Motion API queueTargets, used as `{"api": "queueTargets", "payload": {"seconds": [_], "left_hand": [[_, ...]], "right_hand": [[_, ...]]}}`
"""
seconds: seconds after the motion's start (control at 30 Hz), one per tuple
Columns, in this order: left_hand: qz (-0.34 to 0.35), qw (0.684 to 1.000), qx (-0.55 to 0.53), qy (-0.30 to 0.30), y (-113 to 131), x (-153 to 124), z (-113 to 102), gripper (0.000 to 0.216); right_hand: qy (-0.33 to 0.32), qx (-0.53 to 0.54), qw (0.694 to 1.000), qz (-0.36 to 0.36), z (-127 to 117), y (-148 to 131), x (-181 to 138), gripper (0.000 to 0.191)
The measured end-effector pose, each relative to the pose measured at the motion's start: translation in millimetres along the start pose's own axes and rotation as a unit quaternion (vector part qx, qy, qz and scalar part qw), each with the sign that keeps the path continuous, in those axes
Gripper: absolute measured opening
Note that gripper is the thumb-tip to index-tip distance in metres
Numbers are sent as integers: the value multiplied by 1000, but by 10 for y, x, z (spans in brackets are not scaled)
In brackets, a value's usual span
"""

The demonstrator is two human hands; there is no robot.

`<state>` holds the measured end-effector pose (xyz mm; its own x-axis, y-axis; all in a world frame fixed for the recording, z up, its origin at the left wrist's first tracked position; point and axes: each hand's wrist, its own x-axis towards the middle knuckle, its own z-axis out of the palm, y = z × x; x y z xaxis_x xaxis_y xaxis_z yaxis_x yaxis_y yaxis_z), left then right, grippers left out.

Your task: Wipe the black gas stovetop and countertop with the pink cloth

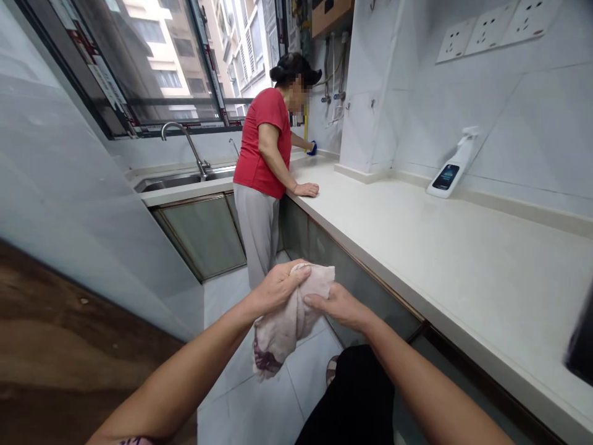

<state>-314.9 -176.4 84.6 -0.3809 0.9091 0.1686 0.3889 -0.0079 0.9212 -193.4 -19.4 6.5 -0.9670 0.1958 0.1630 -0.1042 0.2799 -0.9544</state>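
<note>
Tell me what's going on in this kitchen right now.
The camera wearer's left hand and right hand grip a pale cloth together, beside the white counter. Another person stands at the far corner, one hand flat on the counter, the other on something blue. A spray bottle sits by the wall.

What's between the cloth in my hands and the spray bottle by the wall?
Only bare white countertop past its front edge, seen in the head view; nothing stands between the cloth and the spray bottle.
</note>
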Motion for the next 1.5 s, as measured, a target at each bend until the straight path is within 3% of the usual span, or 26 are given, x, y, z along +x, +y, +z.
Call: {"api": "queueTargets", "payload": {"seconds": [0.07,0.17,0.3,0.37,0.5,0.6,0.73,0.93,1.03,1.13,1.2,1.27,1.33,1.4,1.5], "left_hand": [[-8,1000,23,19,-44,-48,-42,46],[-44,998,17,50,-317,-159,-68,44],[-88,996,-4,7,-786,-374,0,47],[-106,994,-17,-15,-901,-452,11,44],[-107,994,-27,-10,-774,-418,-69,49],[-80,997,8,1,-547,-291,-114,38],[-37,998,43,7,-373,-188,-77,39],[-13,995,87,53,-290,-273,-145,38],[28,980,144,132,-207,-450,-347,35],[67,920,206,327,-242,-667,-538,33],[8,898,232,375,-402,-774,-611,39],[-108,921,242,285,-636,-833,-667,43],[-180,934,243,191,-857,-858,-757,42],[-187,932,244,194,-987,-869,-903,45],[-184,928,222,235,-969,-850,-1144,51]], "right_hand": [[-9,-63,998,27,16,-114,33,48],[-7,-102,994,32,59,-195,80,42],[-47,-117,991,-36,162,-236,154,36],[-53,-120,990,-48,204,-247,195,34],[-24,-106,994,8,205,-246,278,29],[15,-93,995,35,155,-153,264,31],[5,-81,993,88,162,234,-3,35],[-24,-179,971,155,223,840,-466,11],[7,-210,965,159,51,838,-455,14],[49,-222,965,132,-75,767,-363,25],[41,-217,965,143,-44,770,-317,24],[7,-208,963,172,51,819,-290,15],[-13,-197,962,191,144,872,-268,14],[-3,-180,964,194,186,879,-238,12],[21,-140,969,201,140,753,-207,18]]}}
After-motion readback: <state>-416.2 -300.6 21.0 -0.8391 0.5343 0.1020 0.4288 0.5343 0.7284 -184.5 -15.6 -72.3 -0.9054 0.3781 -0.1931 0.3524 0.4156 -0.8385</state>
